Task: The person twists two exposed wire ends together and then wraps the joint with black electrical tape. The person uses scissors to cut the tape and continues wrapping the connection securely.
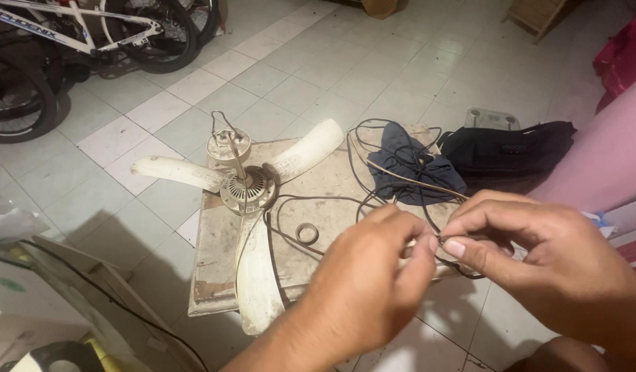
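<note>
Beige wire (400, 176), thin, is the item in hand. Head view: your left hand (373, 275) and right hand (538, 255) meet at lower centre-right of the frame, fingertips almost touching. Both are closed in a pinch on the wire's near end, at about the gap between the thumbs. Neither is nearer; the end lies directly between them.

From the pinch the wire runs up and left across the frame, long axis diagonal, passing over the blue cloth (407, 165) toward the fan (245, 189). Its free end points at you, lower right.

The fan lies flat on a worn board (218, 255), centre-left, three cream blades spread. Black cable (297, 203) loops on the board between fan and hands. A small ring (307, 233) sits just left of your left hand. A black bag (504, 148) lies upper right, on the tiled floor (297, 83).
</note>
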